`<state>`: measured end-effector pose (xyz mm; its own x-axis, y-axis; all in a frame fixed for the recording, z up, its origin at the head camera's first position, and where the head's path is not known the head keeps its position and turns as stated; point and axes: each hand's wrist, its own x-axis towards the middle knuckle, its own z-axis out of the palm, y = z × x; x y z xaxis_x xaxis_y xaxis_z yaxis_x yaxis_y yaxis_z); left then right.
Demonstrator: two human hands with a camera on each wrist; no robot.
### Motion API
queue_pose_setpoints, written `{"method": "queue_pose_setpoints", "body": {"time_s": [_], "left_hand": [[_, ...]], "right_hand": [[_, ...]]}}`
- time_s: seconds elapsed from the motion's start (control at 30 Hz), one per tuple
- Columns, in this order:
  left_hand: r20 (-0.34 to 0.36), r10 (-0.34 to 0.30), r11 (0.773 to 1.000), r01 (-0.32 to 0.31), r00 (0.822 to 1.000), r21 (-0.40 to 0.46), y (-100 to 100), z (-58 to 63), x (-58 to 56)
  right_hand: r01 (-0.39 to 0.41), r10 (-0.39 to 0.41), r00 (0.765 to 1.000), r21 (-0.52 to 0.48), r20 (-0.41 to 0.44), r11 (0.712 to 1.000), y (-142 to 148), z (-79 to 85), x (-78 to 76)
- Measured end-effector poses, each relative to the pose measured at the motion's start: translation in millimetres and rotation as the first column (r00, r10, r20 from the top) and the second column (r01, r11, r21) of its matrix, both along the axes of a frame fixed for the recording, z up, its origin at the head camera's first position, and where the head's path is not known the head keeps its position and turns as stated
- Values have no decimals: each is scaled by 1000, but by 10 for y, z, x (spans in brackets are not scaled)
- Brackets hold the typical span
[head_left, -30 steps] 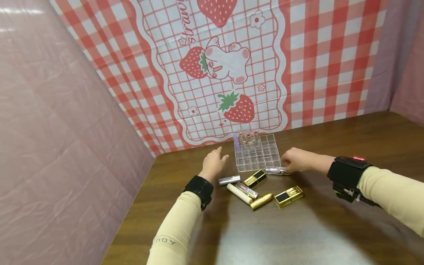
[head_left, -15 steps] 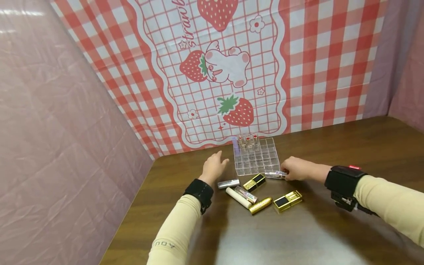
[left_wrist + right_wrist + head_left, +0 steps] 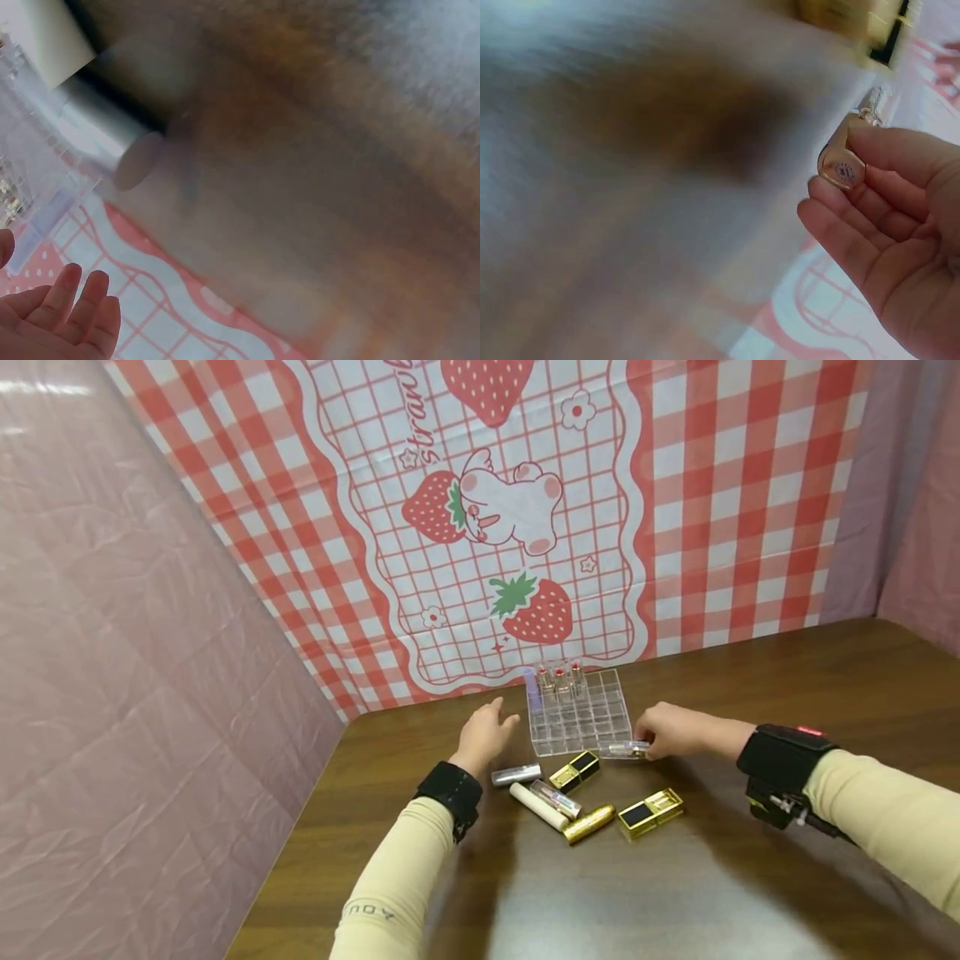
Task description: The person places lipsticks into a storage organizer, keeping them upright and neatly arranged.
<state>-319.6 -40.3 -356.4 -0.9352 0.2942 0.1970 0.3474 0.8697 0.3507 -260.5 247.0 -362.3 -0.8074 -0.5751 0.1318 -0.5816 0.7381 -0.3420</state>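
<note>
My right hand point(image 3: 667, 729) pinches a clear-bodied lipstick tube point(image 3: 624, 749) between thumb and fingers, right at the front edge of a clear gridded organizer point(image 3: 579, 725). In the right wrist view the tube's round rose-gold base point(image 3: 842, 169) faces the camera, with a small label on it. My left hand point(image 3: 483, 739) hovers left of the organizer, fingers extended and holding nothing; the left wrist view shows its fingers point(image 3: 73, 311) apart. Below it lies a silver tube point(image 3: 516, 775). In the organizer's back row stand a purple tube point(image 3: 532, 690) and several red-tipped lipsticks point(image 3: 559, 682).
Loose on the wooden table point(image 3: 600, 902) lie a white tube point(image 3: 538, 807), a clear tube point(image 3: 556, 798), a gold tube point(image 3: 590, 824) and two black-and-gold lipsticks point(image 3: 575, 771). A strawberry-print checked cloth point(image 3: 525, 510) hangs behind; a pink cloth point(image 3: 150, 693) hangs at left.
The tube in my right hand has risen slightly against the organizer's front edge. My left hand stays in place, and the loose lipsticks lie as before. The view has shifted a little.
</note>
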Motion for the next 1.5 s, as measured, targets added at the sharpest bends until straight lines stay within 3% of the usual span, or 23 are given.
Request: {"method": "queue_pose_setpoints", "body": {"time_s": [0.13, 0.4, 0.5, 0.63, 0.8, 0.9, 1.1, 1.5], "left_hand": [[9, -14, 999, 13, 1000, 43, 54, 102, -10], [56, -153, 987, 150, 987, 48, 237, 305, -27], [62, -213, 977, 212, 975, 32, 305, 370, -25], [63, -317, 948, 317, 946, 12, 385, 429, -28], [72, -404, 915, 404, 912, 9, 481, 470, -9], [66, -427, 904, 427, 902, 17, 528, 468, -3], [24, -426, 905, 426, 904, 12, 551, 461, 7], [29, -431, 902, 430, 902, 48, 616, 484, -22]], "right_hand": [[43, -42, 999, -32, 25, 999, 44, 272, -42], [79, -80, 996, -17, -30, 997, 78, 627, -121], [96, -97, 995, -17, -31, 995, 49, 712, -135], [117, -117, 993, -15, -7, 993, -21, 805, -155], [79, -79, 997, 0, -19, 997, -157, 856, -192], [51, -51, 998, 2, -38, 999, -236, 835, -208], [16, -17, 996, -13, -83, 1000, -304, 759, -253], [50, -50, 999, -13, -22, 999, -235, 779, -231]]}}
